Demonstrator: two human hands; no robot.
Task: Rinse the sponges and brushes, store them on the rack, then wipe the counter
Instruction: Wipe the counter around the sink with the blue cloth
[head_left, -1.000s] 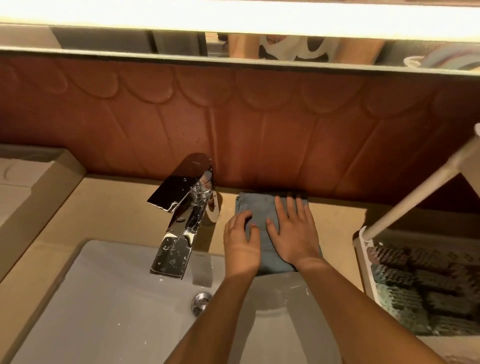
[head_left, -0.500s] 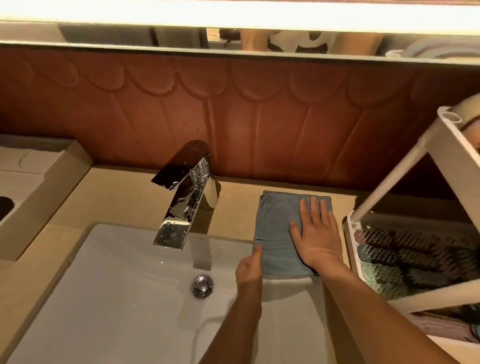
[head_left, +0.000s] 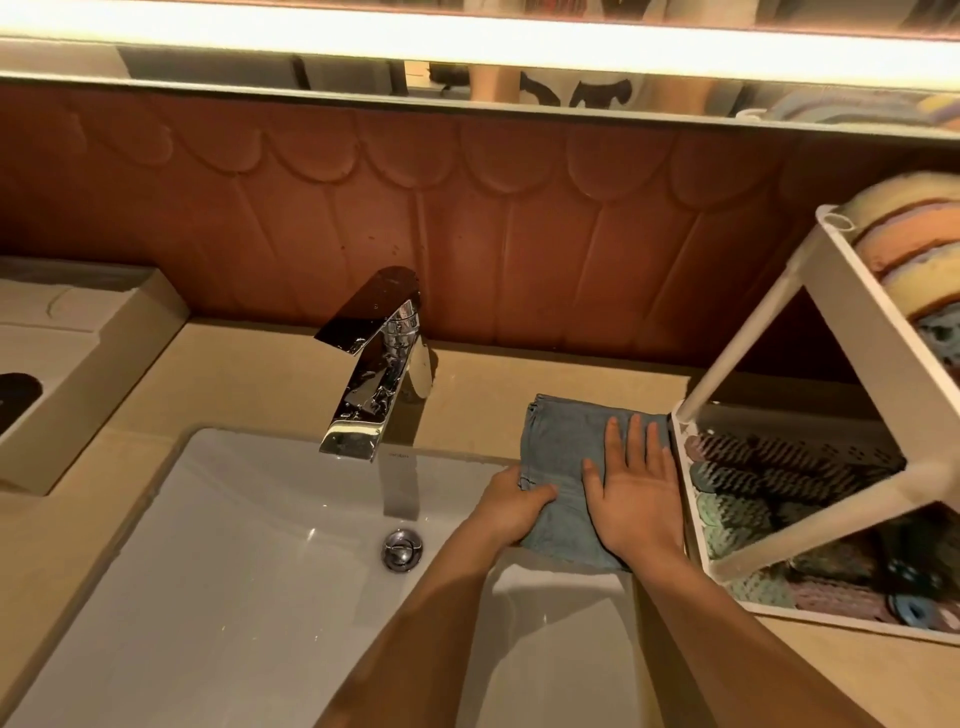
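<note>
A folded blue-grey cloth (head_left: 558, 441) lies on the beige counter (head_left: 260, 379) between the tap and the rack. My right hand (head_left: 631, 493) presses flat on its right half, fingers spread. My left hand (head_left: 511, 506) pinches the cloth's near left corner at the sink's edge. The white rack (head_left: 872, 312) stands at the right. Its lower shelf carries brushes (head_left: 789, 460) and its upper shelf carries striped sponges (head_left: 914, 234).
A chrome tap (head_left: 371, 364) stands behind the white sink (head_left: 234, 545), whose drain plug (head_left: 401, 548) shows in the basin. A raised beige block (head_left: 88, 364) sits at the left. A brown tiled wall (head_left: 519, 234) backs the counter, with a mirror above.
The cloth and my right hand have slid rightward along the counter, away from the tap toward the rack. My left hand dropped from flat on the cloth to gripping its near left corner.
</note>
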